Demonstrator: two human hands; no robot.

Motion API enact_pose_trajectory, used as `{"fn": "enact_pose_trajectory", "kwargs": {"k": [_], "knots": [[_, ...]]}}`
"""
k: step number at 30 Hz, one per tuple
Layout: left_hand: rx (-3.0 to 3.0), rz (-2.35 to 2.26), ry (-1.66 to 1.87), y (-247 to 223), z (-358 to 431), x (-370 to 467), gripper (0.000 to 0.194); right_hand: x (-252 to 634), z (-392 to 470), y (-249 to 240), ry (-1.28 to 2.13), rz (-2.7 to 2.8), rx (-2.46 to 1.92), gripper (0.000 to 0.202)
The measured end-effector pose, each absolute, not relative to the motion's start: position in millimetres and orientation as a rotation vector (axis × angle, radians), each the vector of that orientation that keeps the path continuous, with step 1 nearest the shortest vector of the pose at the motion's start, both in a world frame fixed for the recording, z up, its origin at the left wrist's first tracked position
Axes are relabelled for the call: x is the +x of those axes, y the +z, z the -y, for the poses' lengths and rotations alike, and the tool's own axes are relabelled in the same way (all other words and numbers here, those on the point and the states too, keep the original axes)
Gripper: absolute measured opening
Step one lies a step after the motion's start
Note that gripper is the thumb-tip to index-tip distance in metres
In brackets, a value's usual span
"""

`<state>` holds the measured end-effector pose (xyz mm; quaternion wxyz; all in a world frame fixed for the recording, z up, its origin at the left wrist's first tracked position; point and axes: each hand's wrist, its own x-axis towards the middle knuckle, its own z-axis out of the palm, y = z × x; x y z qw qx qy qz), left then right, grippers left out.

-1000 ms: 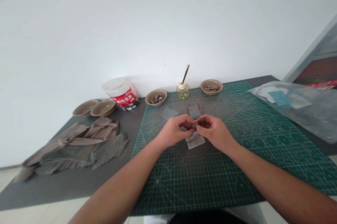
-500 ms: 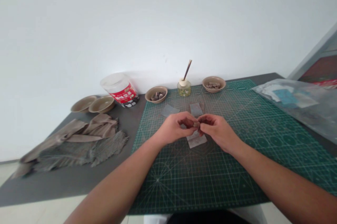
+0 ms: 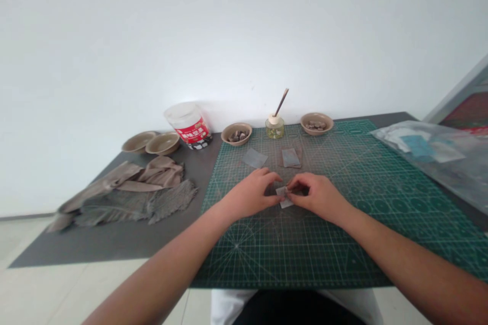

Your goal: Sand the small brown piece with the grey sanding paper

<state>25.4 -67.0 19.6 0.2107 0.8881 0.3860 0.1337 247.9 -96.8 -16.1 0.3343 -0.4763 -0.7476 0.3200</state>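
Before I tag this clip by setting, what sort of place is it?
Probably a small craft workspace: a green cutting mat covers much of the table, with bowls of small pieces and sandpaper-like squares on it.

forearms [image 3: 183, 254] angled inward; left hand [image 3: 251, 193] curved, fingers [image 3: 272, 177] parted; right hand [image 3: 322, 195] curled, fingertips [image 3: 293, 196] close together

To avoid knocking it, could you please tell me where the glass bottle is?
In the head view, the bottle stands just right of centre on the green mat near the wall, between one bowl and another bowl.
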Motion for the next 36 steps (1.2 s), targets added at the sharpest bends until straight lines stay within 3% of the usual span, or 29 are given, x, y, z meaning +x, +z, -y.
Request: {"fn": "enact_pose_trajectory", "kwargs": {"k": [4, 11, 36], "knots": [[2.552, -1.18, 0.395, 0, 87, 21, 0.034, 244, 104, -13, 0.525, 2.198, -1.154, 0.008], [2.57, -1.221, 0.361, -2, 92, 23, 0.029, 246, 104, -18, 0.405, 2.241, -1.14, 0.011], [2.566, -1.319, 0.267, -2, 92, 26, 0.032, 270, 100, -20, 0.427, 2.25, -1.146, 0.012]]}}
